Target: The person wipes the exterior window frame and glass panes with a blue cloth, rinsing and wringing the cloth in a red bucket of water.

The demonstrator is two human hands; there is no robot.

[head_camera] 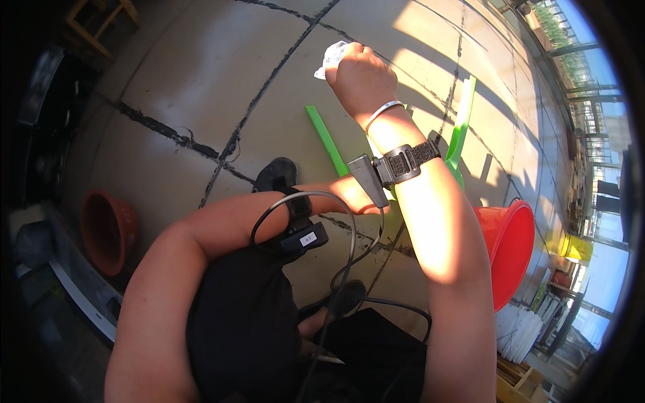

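My right hand (364, 75) is closed around a crumpled white cloth or paper (332, 56), held out above the tiled floor. Below it is a green plastic object with long leg-like bars (326, 138), perhaps an upturned stool. Another green upright (461, 128) rises to the right of my right forearm, which hides the middle of the object. My left hand (359, 194) reaches across under the right wrist and is at the green object. A black strapped device covers part of that area, and the left fingers are mostly hidden.
A red bucket (511, 257) lies tilted beside my right forearm. A brown-red plastic pot (108, 231) is at the left. Cables (352, 237) loop between my wrist devices. My shoes (276, 174) are on the tiles, and a wooden frame (95, 25) is at the upper left.
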